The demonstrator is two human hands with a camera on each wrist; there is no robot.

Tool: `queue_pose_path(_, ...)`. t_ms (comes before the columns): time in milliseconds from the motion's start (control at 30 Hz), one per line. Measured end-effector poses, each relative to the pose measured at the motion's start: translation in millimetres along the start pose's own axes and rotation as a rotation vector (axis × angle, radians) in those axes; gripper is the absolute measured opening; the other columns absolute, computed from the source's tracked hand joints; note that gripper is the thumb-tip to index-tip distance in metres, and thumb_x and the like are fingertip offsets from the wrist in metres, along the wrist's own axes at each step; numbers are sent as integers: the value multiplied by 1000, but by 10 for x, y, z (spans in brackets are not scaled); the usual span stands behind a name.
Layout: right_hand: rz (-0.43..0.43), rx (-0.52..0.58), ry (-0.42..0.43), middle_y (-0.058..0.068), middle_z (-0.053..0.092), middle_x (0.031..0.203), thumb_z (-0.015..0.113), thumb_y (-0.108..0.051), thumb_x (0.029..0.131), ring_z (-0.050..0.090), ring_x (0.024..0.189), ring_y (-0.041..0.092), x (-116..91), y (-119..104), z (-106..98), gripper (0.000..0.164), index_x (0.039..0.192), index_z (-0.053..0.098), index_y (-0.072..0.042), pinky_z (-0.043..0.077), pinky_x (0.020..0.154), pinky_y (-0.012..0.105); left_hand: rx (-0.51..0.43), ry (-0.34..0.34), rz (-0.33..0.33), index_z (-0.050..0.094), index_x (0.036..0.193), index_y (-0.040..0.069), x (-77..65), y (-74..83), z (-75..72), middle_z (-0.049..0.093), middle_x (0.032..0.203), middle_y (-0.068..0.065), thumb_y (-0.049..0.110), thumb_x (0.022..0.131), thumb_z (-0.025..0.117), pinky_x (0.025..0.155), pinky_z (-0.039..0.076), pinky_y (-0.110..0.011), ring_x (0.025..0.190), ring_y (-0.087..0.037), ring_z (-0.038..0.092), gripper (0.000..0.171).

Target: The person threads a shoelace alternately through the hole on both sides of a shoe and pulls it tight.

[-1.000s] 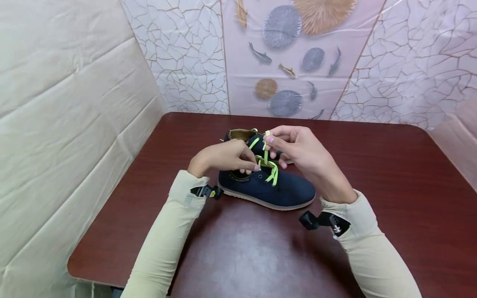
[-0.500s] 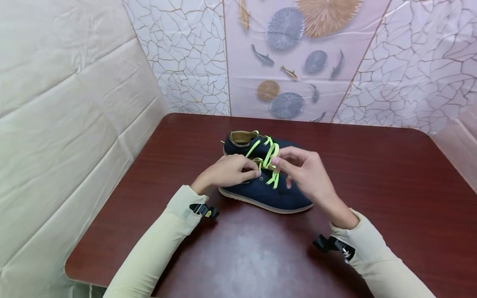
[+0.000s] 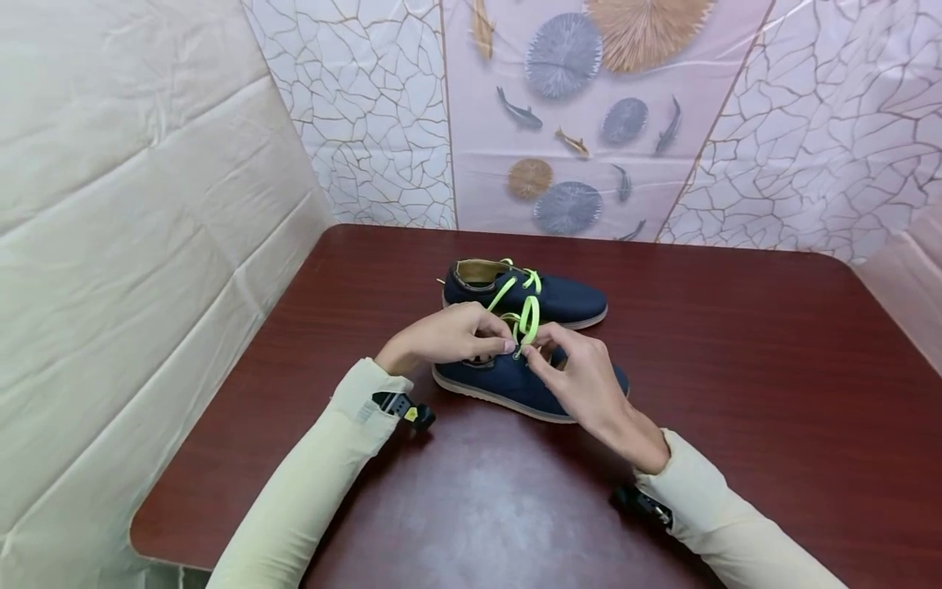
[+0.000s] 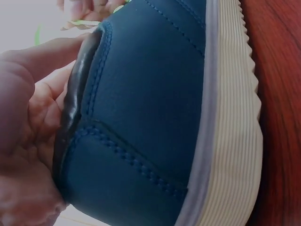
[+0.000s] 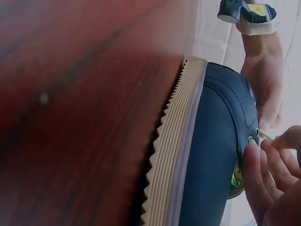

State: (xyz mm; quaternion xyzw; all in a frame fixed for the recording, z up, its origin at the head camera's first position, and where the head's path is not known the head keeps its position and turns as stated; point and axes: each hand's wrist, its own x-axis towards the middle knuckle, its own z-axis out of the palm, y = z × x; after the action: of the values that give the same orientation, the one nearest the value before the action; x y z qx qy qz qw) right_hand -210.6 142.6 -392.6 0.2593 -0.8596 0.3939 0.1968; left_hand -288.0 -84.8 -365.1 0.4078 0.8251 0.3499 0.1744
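Observation:
Two dark blue shoes with bright yellow-green laces lie side by side, toes pointing right. At the near shoe (image 3: pixel 495 386), my left hand (image 3: pixel 458 334) holds the edge of the opening beside an eyelet (image 5: pixel 257 133), thumb and fingers bent. The left wrist view has this hand (image 4: pixel 35 89) along the dark collar (image 4: pixel 75 94). My right hand (image 3: pixel 585 380) pinches the shoelace (image 3: pixel 530 317) close to my left fingertips, and the lace rises in a loop above the hands. The right hand hides part of the near shoe's front. Whether the lace passes through that eyelet is unclear.
Right behind the near shoe stands the far shoe (image 3: pixel 570 299), with its own lace threaded. Both rest on a dark red-brown wooden table (image 3: pixel 736 343). Pale fabric walls (image 3: pixel 169 180) border the left and back. A small camera is strapped to each wrist.
My right hand has come down and left with the lace, from above the shoes to beside my left fingertips. The left hand has dropped slightly and stays at the shoe.

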Motion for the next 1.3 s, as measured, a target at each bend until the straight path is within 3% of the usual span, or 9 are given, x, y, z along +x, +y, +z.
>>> queue_pose_path(267, -159, -156, 20, 0, 70, 85, 80, -3, 90, 67, 75, 14, -20, -11, -13, 14, 94, 70, -12, 53, 60, 30, -27, -1, -14, 80, 102, 16, 18, -24, 11, 70, 76, 5, 24, 108, 64, 71, 53, -28, 72, -12, 67, 19)
queue_pose_path(400, -182, -210, -11, -1, 69, 83, 81, -7, 89, 64, 75, 14, 10, -37, -35, 14, 89, 69, -14, 51, 57, 29, -25, 14, -5, 80, 103, 15, 25, -27, -14, 72, 78, 4, 20, 108, 62, 72, 55, -28, 73, -13, 69, 19)
queue_pose_path(533, -179, -236, -60, -2, 68, 82, 81, -9, 89, 60, 75, 14, 42, -50, -68, 15, 88, 67, -15, 45, 53, 27, -76, 2, -15, 77, 108, 7, 19, -20, -41, 71, 80, 0, 10, 109, 55, 71, 57, -29, 75, -12, 68, 23)
queue_pose_path(667, -178, -215, -103, -3, 67, 83, 83, -10, 87, 59, 76, 15, 62, -50, -111, 16, 88, 68, -16, 47, 57, 29, -100, -28, -17, 74, 109, 6, 17, 2, -46, 69, 81, 1, 7, 109, 53, 70, 58, -29, 75, -12, 67, 21)
queue_pose_path(800, -172, -175, -125, -6, 66, 84, 85, -9, 87, 60, 78, 13, 55, -35, -139, 17, 88, 70, -17, 49, 61, 30, -30, -40, 19, 75, 106, 13, 26, 30, -36, 64, 73, 6, 12, 109, 59, 68, 54, -26, 68, -9, 62, 16)
queue_pose_path(1033, -172, -140, -119, -9, 61, 79, 88, -14, 87, 55, 74, 10, 72, -4, -169, 17, 87, 71, -18, 47, 61, 29, -69, 1, 31, 77, 107, 16, 15, 24, -26, 65, 70, 5, 14, 107, 64, 62, 49, -27, 63, -11, 58, 14)
queue_pose_path(1300, 0, 39, -224, -8, 48, 72, 92, -23, 84, 48, 66, 9, 110, 129, -218, 22, 94, 73, -18, 40, 63, 26, -80, 27, 20, 78, 99, 15, -25, -28, 3, 68, 75, 3, 13, 105, 67, 64, 52, -27, 66, -11, 62, 13)
